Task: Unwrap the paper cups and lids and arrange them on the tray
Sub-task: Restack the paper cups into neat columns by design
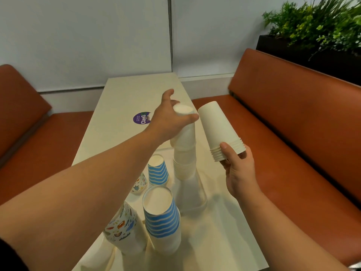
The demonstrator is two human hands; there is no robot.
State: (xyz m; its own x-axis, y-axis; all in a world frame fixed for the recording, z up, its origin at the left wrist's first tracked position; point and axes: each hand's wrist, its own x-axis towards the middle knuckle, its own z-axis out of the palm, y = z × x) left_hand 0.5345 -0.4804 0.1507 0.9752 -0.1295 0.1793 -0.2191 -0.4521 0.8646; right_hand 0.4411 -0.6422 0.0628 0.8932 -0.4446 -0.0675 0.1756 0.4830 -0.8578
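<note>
A tall stack of upside-down white paper cups rises from the table, its lower part still inside clear plastic wrap. My left hand grips the top of this stack. My right hand holds a short stack of several white cups by the rims, tilted, just right of the tall stack. Close to me stand a blue-striped cup stack and a colourful patterned cup stack. A single blue-striped cup and a patterned cup sit behind them. No tray or lids are visible.
The cream table carries a purple round sticker near its middle. Orange benches flank both sides. A dark planter with green plants stands at the back right. A white wall closes the far end.
</note>
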